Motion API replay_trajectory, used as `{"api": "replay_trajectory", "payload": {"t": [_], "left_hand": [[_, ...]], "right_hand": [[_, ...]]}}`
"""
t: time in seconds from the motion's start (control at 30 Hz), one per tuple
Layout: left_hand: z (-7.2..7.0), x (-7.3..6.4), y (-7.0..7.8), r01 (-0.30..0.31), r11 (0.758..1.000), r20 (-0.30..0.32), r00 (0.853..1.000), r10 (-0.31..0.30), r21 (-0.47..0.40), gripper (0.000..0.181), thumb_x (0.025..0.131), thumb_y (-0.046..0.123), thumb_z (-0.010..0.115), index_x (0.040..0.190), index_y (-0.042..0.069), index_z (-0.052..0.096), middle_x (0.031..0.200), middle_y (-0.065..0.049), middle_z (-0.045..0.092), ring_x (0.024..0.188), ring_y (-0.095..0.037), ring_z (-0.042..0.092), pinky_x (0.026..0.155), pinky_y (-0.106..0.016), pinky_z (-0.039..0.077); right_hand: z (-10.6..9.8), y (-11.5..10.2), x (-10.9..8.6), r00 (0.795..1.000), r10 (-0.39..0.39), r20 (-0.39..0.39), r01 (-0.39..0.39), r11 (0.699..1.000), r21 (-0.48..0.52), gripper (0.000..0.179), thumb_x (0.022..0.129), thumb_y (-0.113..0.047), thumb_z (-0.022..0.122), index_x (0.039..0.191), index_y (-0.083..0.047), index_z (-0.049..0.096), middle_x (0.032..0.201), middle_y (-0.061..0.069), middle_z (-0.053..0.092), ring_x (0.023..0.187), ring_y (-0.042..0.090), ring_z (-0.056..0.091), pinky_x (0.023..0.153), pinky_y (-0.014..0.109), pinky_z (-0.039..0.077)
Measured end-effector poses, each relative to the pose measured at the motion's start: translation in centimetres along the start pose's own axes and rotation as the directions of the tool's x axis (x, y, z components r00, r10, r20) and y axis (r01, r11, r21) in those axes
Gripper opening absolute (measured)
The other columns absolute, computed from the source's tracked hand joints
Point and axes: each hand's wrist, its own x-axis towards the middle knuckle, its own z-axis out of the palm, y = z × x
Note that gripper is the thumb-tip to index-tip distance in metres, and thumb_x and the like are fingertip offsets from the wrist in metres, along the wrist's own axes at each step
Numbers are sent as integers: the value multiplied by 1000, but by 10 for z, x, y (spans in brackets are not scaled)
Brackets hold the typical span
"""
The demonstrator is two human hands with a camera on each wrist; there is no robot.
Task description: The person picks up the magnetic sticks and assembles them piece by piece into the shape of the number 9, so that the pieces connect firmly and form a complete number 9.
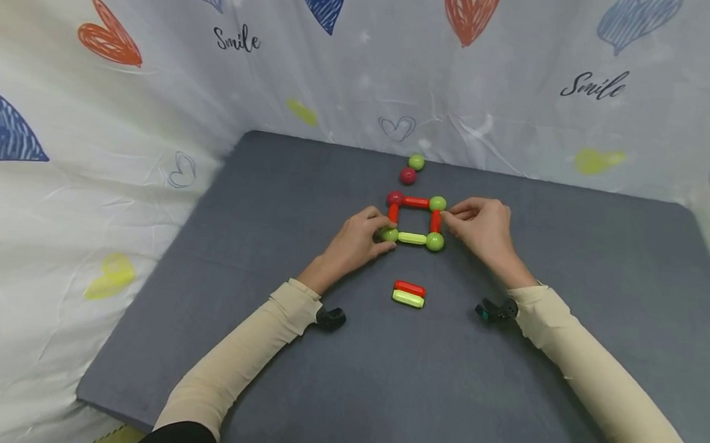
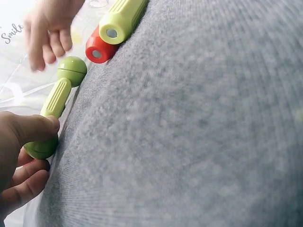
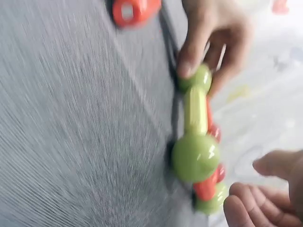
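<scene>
Currently my left hand (image 1: pixel 359 236) pinches the near-left glossy green ball (image 1: pixel 388 235) of the red-and-green ball-and-rod square (image 1: pixel 413 238); my right hand (image 1: pixel 482 228), fingers slack, thumb apart, is just beside its right side. Square sits toward the grey cloth-covered table (image 1: pixel 298 392)'s far edge, two loose glossy balls (image 1: pixel 407 176) between; surface runs wide left, right, near. White heart-print sheet (image 1: pixel 362 81) hangs behind.

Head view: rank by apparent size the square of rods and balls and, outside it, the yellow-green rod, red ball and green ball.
1. Square of rods and balls
2. Yellow-green rod
3. Red ball and green ball: too alike to rank
</scene>
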Motion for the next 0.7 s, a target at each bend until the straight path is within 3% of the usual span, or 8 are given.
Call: {"api": "replay_trajectory", "payload": {"t": [0.1,0.17,0.3,0.37,0.43,0.57,0.7], "left_hand": [[0,0,-1,1,1000,2,1000,-1,3,34,84,23,84,114,11,74,101,-2,57,84,-12,59,74,-24,50],[0,0,-1,0,1000,2,1000,0,1,34,84,23,84,114,11,74,101,-3,57,84,-13,59,74,-24,50],[-2,0,-1,-1,1000,0,1000,1,4,33,84,23,84,114,11,74,100,-3,58,83,-14,58,73,-26,50],[-2,0,-1,-2,1000,-2,1000,2,3,33,84,23,84,113,11,74,100,-3,58,83,-14,58,73,-26,49],[-1,0,-1,-4,1000,-1,1000,4,1,33,85,23,83,113,11,74,100,-3,58,83,-14,58,73,-26,49],[0,0,-1,1,1000,6,1000,-1,-1,33,85,24,83,114,11,74,101,-3,58,83,-13,58,73,-26,49],[0,0,-1,6,1000,2,1000,-6,-4,33,84,24,84,114,12,74,101,-2,58,82,-13,58,72,-26,49]], "right_hand": [[-1,-11,-14,988,-106,110,107,994,-10,13,86,-19,80,91,-7,78,76,2,72,63,15,65,53,25,49],[2,-19,-24,958,-146,246,149,989,8,14,85,-18,81,94,-7,77,79,0,71,66,13,65,56,26,51],[10,-29,-41,847,-165,506,162,986,50,20,85,-22,82,98,-7,77,82,-4,71,70,9,66,62,27,54],[15,-33,-47,797,-163,581,159,986,57,18,86,-23,82,96,-9,77,81,-6,71,70,8,66,62,27,54],[18,-36,-51,763,-166,625,163,985,62,14,86,-22,81,93,-11,77,78,-7,70,68,8,65,61,27,54],[21,-40,-54,740,-171,651,177,983,57,6,86,-17,81,89,-13,77,74,-8,68,65,8,64,59,27,53],[22,-41,-54,743,-160,650,182,983,33,5,85,-15,80,87,-12,77,73,-9,68,65,7,64,58,27,53]]}}
